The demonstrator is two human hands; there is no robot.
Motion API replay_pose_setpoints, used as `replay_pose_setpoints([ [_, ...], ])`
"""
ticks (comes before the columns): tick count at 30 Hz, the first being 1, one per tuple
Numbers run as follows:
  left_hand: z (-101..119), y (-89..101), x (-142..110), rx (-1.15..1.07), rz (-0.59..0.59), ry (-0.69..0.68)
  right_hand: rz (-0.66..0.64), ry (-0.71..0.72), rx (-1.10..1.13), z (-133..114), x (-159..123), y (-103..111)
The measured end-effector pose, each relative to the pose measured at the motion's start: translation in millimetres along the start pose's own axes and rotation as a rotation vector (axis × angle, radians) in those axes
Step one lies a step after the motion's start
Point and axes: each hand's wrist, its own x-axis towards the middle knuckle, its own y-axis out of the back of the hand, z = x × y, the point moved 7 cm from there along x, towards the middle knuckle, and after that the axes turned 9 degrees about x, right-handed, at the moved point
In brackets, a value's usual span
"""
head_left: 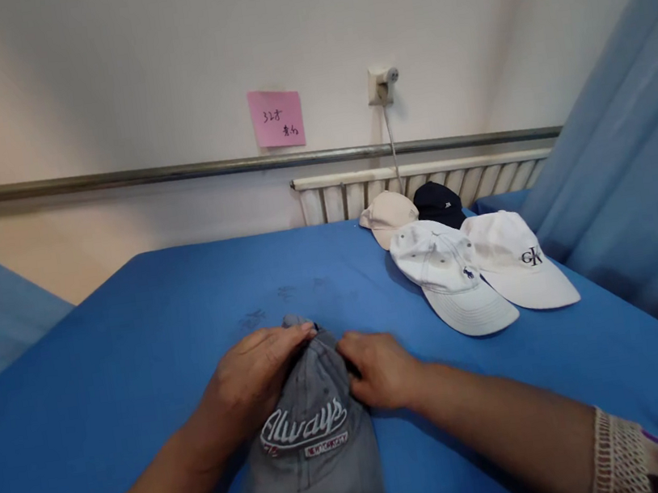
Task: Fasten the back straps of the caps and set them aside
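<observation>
A grey cap (316,436) with white "Always" lettering lies on the blue table (135,347), brim toward me. My left hand (250,384) presses its fingers over the cap's far left side, closed on the fabric. My right hand (380,370) grips the cap's far right edge with curled fingers. Both hands meet near the cap's back.
At the back right lie a white cap with a small blue logo (449,278), a white cap with black letters (518,261), a beige cap (389,217) and a dark cap (439,204). Blue curtain (631,179) hangs right. A radiator (418,185) and pink note (277,118) are on the wall.
</observation>
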Motion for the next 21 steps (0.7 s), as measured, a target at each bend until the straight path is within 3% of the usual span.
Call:
replay_pose_setpoints([
  [4, -7.4, 11.1, 1.2, 0.056, 0.052, 0.091, 0.431, -0.119, 0.292, 23.3, -9.8, 35.9],
  [7, -7.9, 14.6, 1.3, 0.065, 0.083, 0.095, 0.594, -0.129, 0.489, 33.4, -16.6, 48.9],
  [9, -7.3, 13.8, 1.4, 0.059, 0.082, 0.089, 0.585, -0.100, 0.555, 32.7, -16.6, 49.6],
  [15, -3.7, 13.1, 3.9, 0.025, 0.098, 0.098, 0.384, 0.000, 0.569, 10.4, -5.6, 31.2],
  [19, 3.2, 18.2, 8.1, -0.029, 0.143, 0.116, 0.404, 0.027, 0.535, 3.1, -2.5, 25.2],
  [21, -1.4, 24.0, 8.5, -0.027, 0.168, 0.207, 0.426, 0.033, 0.523, 4.4, -3.1, 25.1],
])
